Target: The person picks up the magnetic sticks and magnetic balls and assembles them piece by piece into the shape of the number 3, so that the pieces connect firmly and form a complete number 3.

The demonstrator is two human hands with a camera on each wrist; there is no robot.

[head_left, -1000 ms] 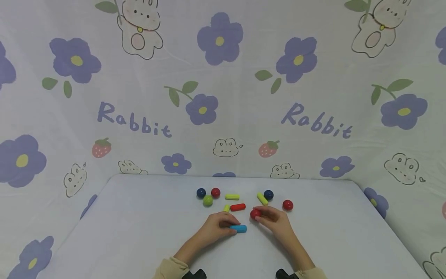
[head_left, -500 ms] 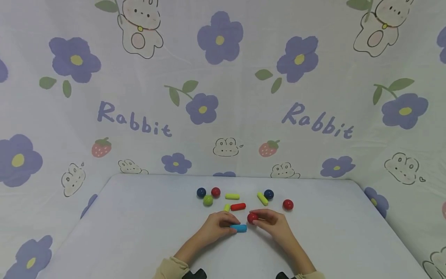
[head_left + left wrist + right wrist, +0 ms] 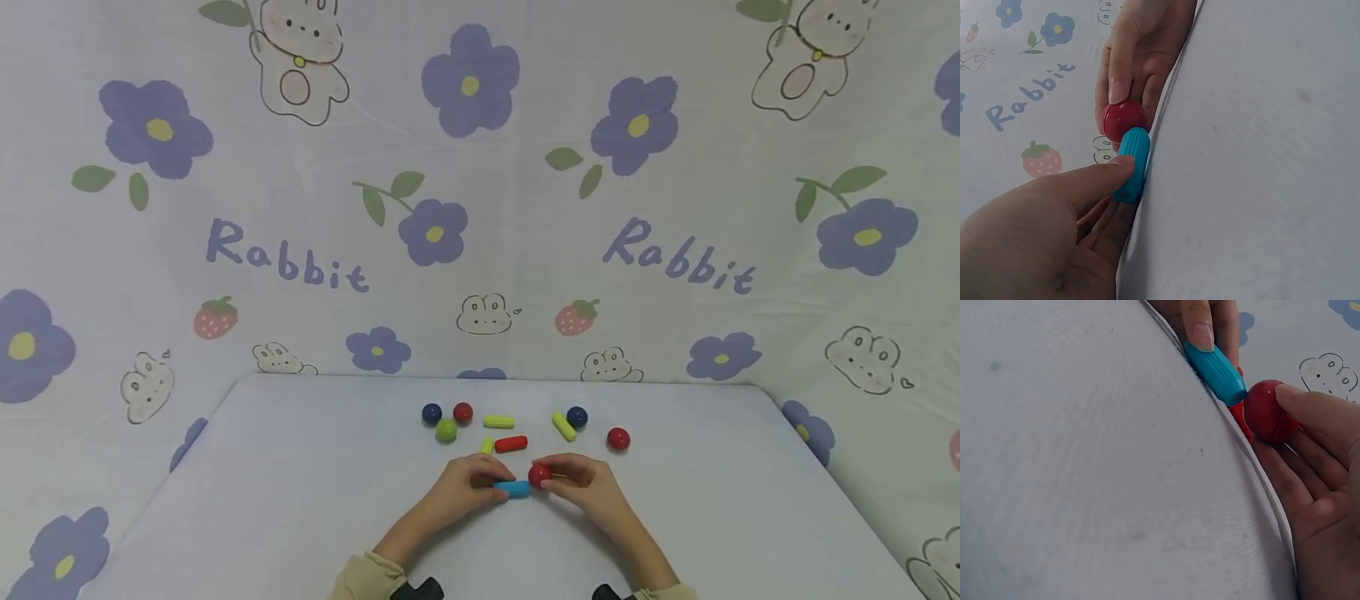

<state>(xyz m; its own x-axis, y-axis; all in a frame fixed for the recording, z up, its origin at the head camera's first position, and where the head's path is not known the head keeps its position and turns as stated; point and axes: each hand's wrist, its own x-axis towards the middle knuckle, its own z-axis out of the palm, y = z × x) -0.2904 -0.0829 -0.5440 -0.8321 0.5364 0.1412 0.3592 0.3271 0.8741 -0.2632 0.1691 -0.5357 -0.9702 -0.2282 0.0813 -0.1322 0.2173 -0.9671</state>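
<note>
Blue stick, head cam: at the middle of the white table, pinched by the person's left hand. Red ball sits at its right end, pinched by the right hand. Beyond them I get a dark blue ball, second red ball and green ball grouped at left, a red stick near the hands, one yellow stick behind it. Third red ball off to the right.

Left wrist cam: left thumb lies along the blue stick, whose far end overlaps the red ball. Can't tell if the stick rests on the table.

Right wrist cam: right thumb on the ball, fingers behind and below. Stick end meets the ball here; I can't confirm actual contact. Red stick partly hidden behind.
</note>
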